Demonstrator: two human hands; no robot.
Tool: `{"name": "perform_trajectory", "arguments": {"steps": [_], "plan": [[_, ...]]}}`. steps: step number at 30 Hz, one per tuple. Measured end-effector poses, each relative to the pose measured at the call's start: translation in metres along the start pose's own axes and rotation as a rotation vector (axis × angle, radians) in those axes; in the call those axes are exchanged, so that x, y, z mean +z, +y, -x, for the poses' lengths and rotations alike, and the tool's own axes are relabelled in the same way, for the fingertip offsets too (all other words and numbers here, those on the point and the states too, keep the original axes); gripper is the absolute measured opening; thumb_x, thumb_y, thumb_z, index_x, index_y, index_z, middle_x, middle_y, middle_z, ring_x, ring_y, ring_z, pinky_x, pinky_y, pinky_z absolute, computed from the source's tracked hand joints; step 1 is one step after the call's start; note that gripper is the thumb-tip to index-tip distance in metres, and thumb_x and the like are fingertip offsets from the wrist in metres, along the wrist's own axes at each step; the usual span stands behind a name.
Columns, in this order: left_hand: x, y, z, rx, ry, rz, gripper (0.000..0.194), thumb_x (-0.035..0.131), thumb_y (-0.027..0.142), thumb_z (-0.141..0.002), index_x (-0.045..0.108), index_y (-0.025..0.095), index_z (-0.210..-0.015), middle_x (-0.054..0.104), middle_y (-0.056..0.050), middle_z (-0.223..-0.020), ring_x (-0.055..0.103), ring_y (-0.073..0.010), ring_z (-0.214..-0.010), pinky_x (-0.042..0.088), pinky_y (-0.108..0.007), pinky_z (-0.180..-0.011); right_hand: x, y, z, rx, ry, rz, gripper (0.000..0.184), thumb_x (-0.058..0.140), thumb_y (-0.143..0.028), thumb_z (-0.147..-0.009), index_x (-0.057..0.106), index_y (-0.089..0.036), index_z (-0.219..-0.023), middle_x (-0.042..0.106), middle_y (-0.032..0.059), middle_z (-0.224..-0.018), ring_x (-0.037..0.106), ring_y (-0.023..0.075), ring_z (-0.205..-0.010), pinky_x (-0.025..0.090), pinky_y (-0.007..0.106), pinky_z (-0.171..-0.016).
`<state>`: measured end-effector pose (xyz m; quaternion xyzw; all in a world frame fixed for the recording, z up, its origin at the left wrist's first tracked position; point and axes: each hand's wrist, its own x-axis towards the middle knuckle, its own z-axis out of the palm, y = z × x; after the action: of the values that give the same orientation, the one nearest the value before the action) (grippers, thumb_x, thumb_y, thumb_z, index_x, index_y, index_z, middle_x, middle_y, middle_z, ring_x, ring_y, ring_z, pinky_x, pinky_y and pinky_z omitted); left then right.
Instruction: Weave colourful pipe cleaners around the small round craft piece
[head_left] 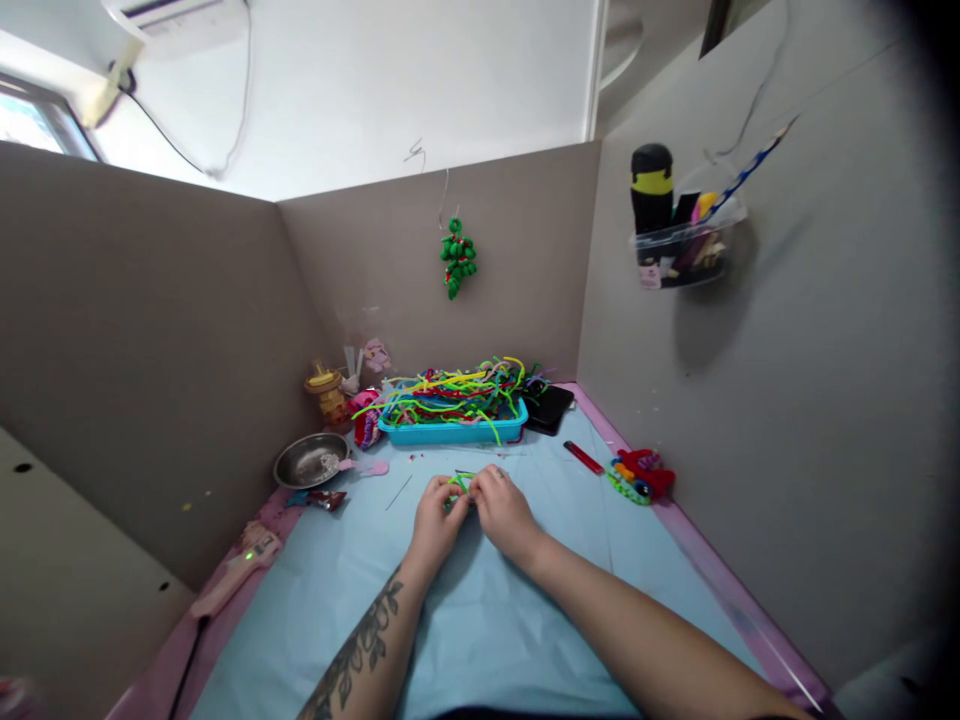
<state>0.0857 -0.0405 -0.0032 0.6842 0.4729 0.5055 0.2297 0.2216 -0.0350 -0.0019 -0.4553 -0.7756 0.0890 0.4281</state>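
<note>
Both my hands meet over the middle of the blue-covered table point(495, 630). A short green pipe cleaner point(461, 484), bent into a small shape, sits between them. My left hand point(437, 515) has its fingers closed round one side of it. With fingertips pinched together, my right hand point(504, 510) grips the other side. My fingers hide part of the piece, so its full form does not show. A thin dark wire point(399, 492) lies on the cloth left of my left hand.
A blue tray point(454, 433) heaped with coloured pipe cleaners stands ahead. On the left are a metal bowl point(311, 462) and a pink glue gun point(236, 575). A red cutter point(583, 457) and a red-and-green fuzzy piece point(641, 475) lie right. Grey partitions point(787, 400) enclose the table.
</note>
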Motion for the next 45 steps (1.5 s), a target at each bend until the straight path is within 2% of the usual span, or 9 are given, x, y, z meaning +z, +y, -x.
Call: {"name": "perform_trajectory", "arguments": {"steps": [5, 10, 13, 17, 21, 26, 30, 38, 45], "plan": [[-0.002, -0.001, -0.001, -0.017, 0.03, 0.032, 0.006, 0.058, 0.018, -0.072, 0.063, 0.019, -0.068, 0.057, -0.004, -0.083, 0.054, -0.0185, -0.082, 0.044, -0.032, -0.078, 0.003, -0.014, 0.001, -0.112, -0.039, 0.087, 0.018, 0.043, -0.009, -0.084, 0.057, -0.02, -0.086, 0.058, 0.0099, -0.088, 0.05, 0.025, -0.087, 0.043, 0.039, -0.079], [-0.008, -0.006, -0.005, -0.092, 0.052, 0.116, 0.019, 0.057, 0.034, -0.077, 0.065, 0.017, -0.073, 0.059, -0.005, -0.08, 0.056, -0.0192, -0.081, 0.045, -0.029, -0.07, -0.011, -0.005, -0.005, -0.093, 0.109, -0.269, 0.025, 0.043, -0.02, -0.087, 0.054, -0.019, -0.109, 0.057, 0.0106, -0.105, 0.052, 0.0232, -0.1, 0.043, 0.039, -0.089], [-0.008, -0.007, -0.006, -0.115, 0.014, 0.194, 0.027, 0.055, 0.04, -0.08, 0.063, 0.016, -0.072, 0.062, -0.005, -0.076, 0.058, -0.0178, -0.075, 0.046, -0.029, -0.067, -0.011, 0.009, -0.009, 0.051, 0.17, -0.377, 0.019, 0.044, -0.02, -0.084, 0.059, -0.02, -0.097, 0.057, 0.0086, -0.1, 0.053, 0.0219, -0.098, 0.045, 0.037, -0.085], [-0.006, -0.008, -0.005, -0.129, -0.024, 0.242, 0.028, 0.057, 0.042, -0.078, 0.062, 0.016, -0.072, 0.063, -0.006, -0.077, 0.059, -0.0174, -0.073, 0.047, -0.029, -0.067, 0.002, 0.02, -0.011, 0.25, 0.076, -0.522, 0.007, 0.055, -0.025, -0.075, 0.059, -0.019, -0.076, 0.055, 0.0083, -0.097, 0.054, 0.0222, -0.097, 0.048, 0.03, -0.072], [-0.006, -0.008, -0.004, -0.14, -0.024, 0.213, 0.026, 0.061, 0.042, -0.075, 0.063, 0.016, -0.07, 0.063, -0.007, -0.088, 0.06, -0.0196, -0.082, 0.047, -0.029, -0.067, 0.008, 0.02, -0.009, 0.271, -0.003, -0.618, 0.02, 0.057, -0.031, -0.076, 0.056, -0.018, -0.061, 0.057, 0.0056, -0.09, 0.055, 0.0205, -0.094, 0.043, 0.033, -0.087], [-0.007, -0.002, -0.002, -0.106, 0.104, 0.05, 0.025, 0.071, 0.032, -0.064, 0.063, 0.021, -0.085, 0.058, -0.008, -0.109, 0.054, -0.0245, -0.103, 0.043, -0.036, -0.081, 0.004, 0.021, -0.01, 0.319, 0.054, -0.644, 0.019, 0.057, -0.03, -0.075, 0.058, -0.017, -0.06, 0.057, 0.0054, -0.088, 0.055, 0.0214, -0.093, 0.041, 0.036, -0.087], [-0.009, 0.003, -0.001, -0.015, 0.146, -0.046, 0.013, 0.064, 0.032, -0.071, 0.062, 0.02, -0.076, 0.06, -0.006, -0.093, 0.055, -0.0218, -0.096, 0.04, -0.037, -0.085, 0.004, 0.019, -0.009, 0.341, 0.058, -0.603, 0.015, 0.059, -0.027, -0.072, 0.058, -0.017, -0.061, 0.054, 0.0087, -0.099, 0.053, 0.0228, -0.101, 0.042, 0.034, -0.086], [-0.01, 0.001, -0.003, -0.104, 0.145, 0.012, 0.014, 0.06, 0.03, -0.073, 0.062, 0.018, -0.066, 0.059, -0.004, -0.079, 0.055, -0.0196, -0.082, 0.04, -0.031, -0.075, -0.002, 0.012, -0.011, 0.415, 0.122, -0.747, 0.016, 0.064, -0.03, -0.067, 0.059, -0.018, -0.057, 0.057, 0.007, -0.095, 0.05, 0.0234, -0.106, 0.035, 0.035, -0.094], [-0.007, -0.007, -0.003, -0.239, 0.147, 0.173, 0.019, 0.061, 0.035, -0.071, 0.063, 0.017, -0.067, 0.06, -0.003, -0.072, 0.055, -0.0175, -0.073, 0.04, -0.026, -0.066, 0.004, 0.008, -0.011, 0.664, 0.024, -1.166, 0.03, 0.071, -0.041, -0.057, 0.053, -0.017, -0.057, 0.061, 0.0031, -0.068, 0.058, 0.0189, -0.069, 0.045, 0.033, -0.067]]}}
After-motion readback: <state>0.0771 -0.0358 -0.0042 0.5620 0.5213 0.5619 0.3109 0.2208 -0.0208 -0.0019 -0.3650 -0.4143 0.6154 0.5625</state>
